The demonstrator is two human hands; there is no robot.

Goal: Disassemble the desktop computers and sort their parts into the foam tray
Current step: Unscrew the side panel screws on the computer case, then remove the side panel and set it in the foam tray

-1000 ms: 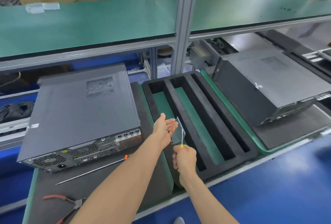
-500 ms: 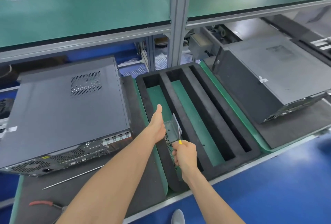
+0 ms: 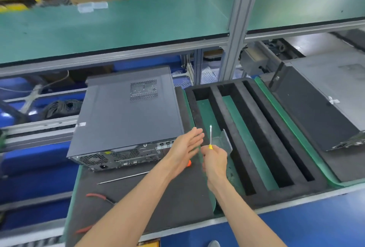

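Nearest lie red-handled pliers (image 3: pixel 100 197) on the dark grey mat (image 3: pixel 158 207). A long thin metal rod (image 3: pixel 122 178) with an orange tip lies past them. The left hand (image 3: pixel 183 148) is flat, fingers straight, holding nothing. The right hand (image 3: pixel 214 159) grips a small screwdriver with a yellow handle (image 3: pixel 210 138), its tip pointing up. Just past it, a small clear plastic piece (image 3: pixel 224 141) stands in the left slot of the black foam tray (image 3: pixel 246 132); I cannot tell if the fingers touch it. The dark grey desktop computer case (image 3: pixel 130 116) lies flat left of the tray. A second grey computer case (image 3: pixel 324 104) sits to the right. A green shelf (image 3: pixel 118 23) runs behind.
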